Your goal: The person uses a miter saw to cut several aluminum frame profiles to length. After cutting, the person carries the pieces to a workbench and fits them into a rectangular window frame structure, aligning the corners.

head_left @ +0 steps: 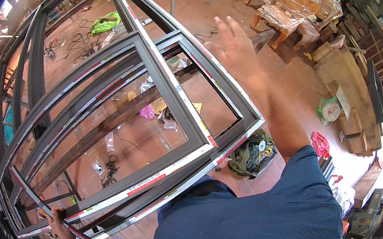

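Note:
A dark grey window sash [152, 169], edged with white and red protective tape, lies over a larger dark frame [247, 113] in front of my body. My left hand [58, 226] is at the near left corner of these frames. Its fingers are closed round a short dark strip [31, 193] with a pale edge, which slants across the corner. The fingertips are partly hidden behind the strip. On the other side, my right hand [236, 46] is raised beside the larger frame's right bar, its fingers apart and nothing in them. It is slightly blurred.
More long dark frames [37, 77] rise at the left. Below the near right corner sits a box of cables and green cloth [253, 156]. Plastic-wrapped carved wooden furniture [292, 4], a dial scale [329, 111] and cardboard [340, 75] stand right. Cords [109, 171] lie on the tiles.

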`<action>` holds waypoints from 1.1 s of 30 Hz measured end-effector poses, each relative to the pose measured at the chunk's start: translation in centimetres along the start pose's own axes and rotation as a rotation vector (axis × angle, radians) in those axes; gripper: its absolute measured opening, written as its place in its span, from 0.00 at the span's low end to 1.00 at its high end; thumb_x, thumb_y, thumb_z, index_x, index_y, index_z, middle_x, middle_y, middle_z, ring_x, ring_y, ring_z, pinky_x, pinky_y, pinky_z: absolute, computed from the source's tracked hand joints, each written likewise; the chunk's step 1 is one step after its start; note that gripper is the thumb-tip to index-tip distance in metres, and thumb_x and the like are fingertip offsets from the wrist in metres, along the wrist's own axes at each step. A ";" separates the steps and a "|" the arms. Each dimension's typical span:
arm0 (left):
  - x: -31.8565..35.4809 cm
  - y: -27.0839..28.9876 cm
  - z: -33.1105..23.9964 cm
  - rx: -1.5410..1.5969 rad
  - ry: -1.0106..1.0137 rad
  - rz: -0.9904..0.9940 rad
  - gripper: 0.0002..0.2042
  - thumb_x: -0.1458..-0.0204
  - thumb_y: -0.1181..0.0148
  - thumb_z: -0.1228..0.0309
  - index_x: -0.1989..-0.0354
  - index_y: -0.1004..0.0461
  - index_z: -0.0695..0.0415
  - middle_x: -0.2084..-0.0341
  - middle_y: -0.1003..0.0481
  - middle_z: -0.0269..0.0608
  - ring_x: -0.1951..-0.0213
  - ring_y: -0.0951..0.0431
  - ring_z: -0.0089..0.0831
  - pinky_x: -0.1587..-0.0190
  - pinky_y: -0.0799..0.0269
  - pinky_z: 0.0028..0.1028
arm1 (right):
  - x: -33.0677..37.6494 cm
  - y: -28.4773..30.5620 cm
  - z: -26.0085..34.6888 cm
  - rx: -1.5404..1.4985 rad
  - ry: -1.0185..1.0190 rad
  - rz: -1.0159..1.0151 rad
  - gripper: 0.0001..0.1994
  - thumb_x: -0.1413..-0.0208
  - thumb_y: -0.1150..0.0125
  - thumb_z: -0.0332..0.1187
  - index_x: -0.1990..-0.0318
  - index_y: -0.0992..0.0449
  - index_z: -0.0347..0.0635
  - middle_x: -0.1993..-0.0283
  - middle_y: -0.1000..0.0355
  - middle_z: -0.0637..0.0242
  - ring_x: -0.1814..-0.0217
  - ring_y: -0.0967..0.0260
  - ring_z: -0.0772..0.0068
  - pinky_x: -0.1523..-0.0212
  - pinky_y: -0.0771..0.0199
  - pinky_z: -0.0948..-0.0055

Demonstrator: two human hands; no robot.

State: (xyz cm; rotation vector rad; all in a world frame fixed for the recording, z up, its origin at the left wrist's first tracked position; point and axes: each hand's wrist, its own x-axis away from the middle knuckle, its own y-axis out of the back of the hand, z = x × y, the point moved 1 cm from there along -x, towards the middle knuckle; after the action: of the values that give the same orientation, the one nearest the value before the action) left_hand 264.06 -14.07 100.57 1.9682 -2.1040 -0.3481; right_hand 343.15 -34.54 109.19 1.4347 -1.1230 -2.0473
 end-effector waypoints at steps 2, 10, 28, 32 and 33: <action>0.1 -0.1 -0.3 -0.020 -0.004 0.005 0.19 0.29 0.40 0.53 0.59 0.21 0.60 0.65 0.19 0.37 0.61 0.20 0.25 0.50 0.26 0.28 | 0.0 -1.3 0.8 0.002 0.020 0.039 0.39 0.32 0.42 0.63 0.24 0.35 0.47 0.22 0.43 0.34 0.20 0.45 0.31 0.26 0.39 0.38; 0.3 -1.3 -0.9 0.011 -0.025 0.001 0.19 0.29 0.40 0.54 0.59 0.22 0.61 0.65 0.18 0.38 0.61 0.20 0.26 0.49 0.26 0.29 | 1.7 -6.9 0.8 0.017 0.038 0.073 0.37 0.37 0.34 0.58 0.28 0.32 0.45 0.25 0.41 0.38 0.22 0.42 0.32 0.30 0.35 0.37; -0.1 0.8 -3.0 -0.086 -0.025 0.090 0.20 0.25 0.47 0.58 0.57 0.20 0.65 0.62 0.18 0.41 0.53 0.18 0.30 0.46 0.24 0.32 | 39.2 5.7 -16.1 -0.903 -1.442 -0.735 0.30 0.26 0.46 0.56 0.31 0.30 0.40 0.54 0.20 0.62 0.60 0.25 0.69 0.60 0.28 0.70; -1.6 0.6 3.9 0.030 0.022 0.276 0.19 0.26 0.46 0.59 0.50 0.21 0.67 0.53 0.17 0.48 0.49 0.18 0.35 0.38 0.26 0.37 | 79.8 8.2 -17.4 -0.198 -1.814 -0.128 0.18 0.28 0.44 0.45 0.74 0.30 0.55 0.79 0.40 0.73 0.81 0.40 0.69 0.79 0.35 0.64; -0.9 1.3 3.0 -0.017 -0.002 0.296 0.19 0.25 0.46 0.59 0.50 0.21 0.67 0.52 0.18 0.48 0.49 0.18 0.34 0.38 0.27 0.37 | 86.3 6.3 -10.7 -0.488 -2.074 -0.062 0.18 0.29 0.46 0.45 0.72 0.23 0.47 0.78 0.33 0.68 0.81 0.38 0.67 0.81 0.35 0.62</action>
State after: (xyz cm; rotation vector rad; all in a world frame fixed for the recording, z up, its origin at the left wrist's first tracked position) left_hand 261.87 -13.06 98.18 1.6139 -2.3397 -0.3087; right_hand 318.12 -103.13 61.57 -1.4213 -0.7167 -3.0787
